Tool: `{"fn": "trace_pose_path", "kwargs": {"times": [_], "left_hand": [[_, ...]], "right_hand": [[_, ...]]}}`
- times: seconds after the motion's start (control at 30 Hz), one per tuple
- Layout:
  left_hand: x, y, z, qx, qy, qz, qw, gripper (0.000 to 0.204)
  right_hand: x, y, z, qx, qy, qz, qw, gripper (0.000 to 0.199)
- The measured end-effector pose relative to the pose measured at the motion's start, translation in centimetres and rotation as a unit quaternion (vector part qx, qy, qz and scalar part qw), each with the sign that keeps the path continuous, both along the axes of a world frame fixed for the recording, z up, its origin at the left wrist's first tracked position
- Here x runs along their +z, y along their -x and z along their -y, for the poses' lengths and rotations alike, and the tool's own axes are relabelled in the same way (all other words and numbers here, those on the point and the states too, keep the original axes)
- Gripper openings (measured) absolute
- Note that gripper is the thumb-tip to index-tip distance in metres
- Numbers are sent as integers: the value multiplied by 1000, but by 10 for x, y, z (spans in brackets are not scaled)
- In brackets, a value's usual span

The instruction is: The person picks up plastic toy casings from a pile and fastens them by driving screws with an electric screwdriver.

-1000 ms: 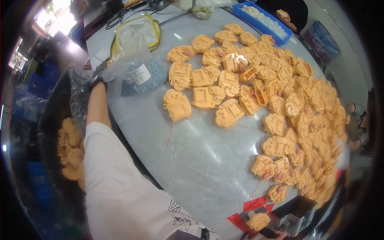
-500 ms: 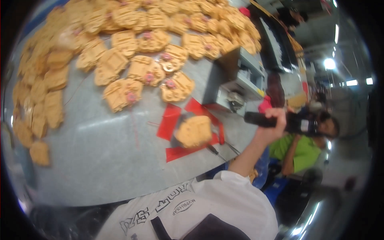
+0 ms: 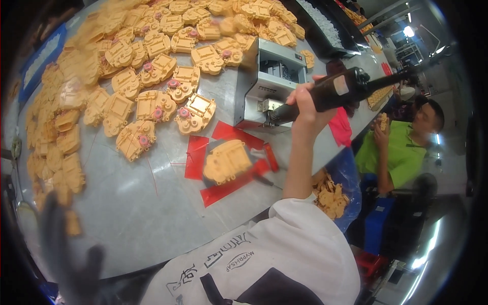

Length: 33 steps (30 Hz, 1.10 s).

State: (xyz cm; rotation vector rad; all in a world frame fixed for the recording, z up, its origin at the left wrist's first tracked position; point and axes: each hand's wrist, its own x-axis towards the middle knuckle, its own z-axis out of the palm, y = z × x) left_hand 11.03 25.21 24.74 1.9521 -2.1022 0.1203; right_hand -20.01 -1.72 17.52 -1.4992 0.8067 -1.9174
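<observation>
My right hand (image 3: 308, 109) is wrapped round a black power screwdriver (image 3: 335, 91). The tool's lower end is at the front of a grey box-shaped machine (image 3: 251, 104), probably a screw feeder; whether they touch is unclear. At the lower left, my dark-gloved left hand (image 3: 66, 254) is raised over the table's edge, blurred, with thumb and fingers apart and nothing visible in it. A yellow plastic housing (image 3: 227, 161) lies between red strips (image 3: 195, 157) on the table, with neither hand on it.
Many yellow housings (image 3: 155, 43) cover the table's far and left sides; several carry pink round parts. A dark-handled tool (image 3: 263, 180) lies by the red strips. A blue-lined container (image 3: 333, 198) of yellow pieces stands at right, near a person in a green shirt (image 3: 394, 152).
My right hand has brought the screwdriver left and up to the machine. My left hand has come into view at the lower left. The view has shifted.
</observation>
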Motion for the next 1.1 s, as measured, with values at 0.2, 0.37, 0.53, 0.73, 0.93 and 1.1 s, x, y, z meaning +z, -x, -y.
{"fn": "trace_pose_path", "kwargs": {"times": [0.2, 0.37, 0.53, 0.73, 0.93, 1.1], "left_hand": [[-129, 120, 166, -321, -15, -63, 945, 73], [-183, 145, 183, -264, 41, -277, 923, 74], [-200, 148, 191, -208, 93, -350, 909, 73], [-210, 143, 198, -149, 94, -378, 909, 74], [-216, 136, 215, -156, 80, -393, 903, 73], [-221, 130, 234, -154, 78, -393, 903, 74]], "right_hand": [[-14, 30, -25, 89, -61, 77, 991, 34], [-16, 28, -71, 133, -55, 64, 988, 39], [-22, 10, -62, 208, -43, 48, 976, 41], [-34, -10, -43, 189, -51, -6, 981, 40], [-41, -17, -26, 197, -54, -7, 979, 40], [-51, -24, -2, 211, -51, 10, 976, 39]]}}
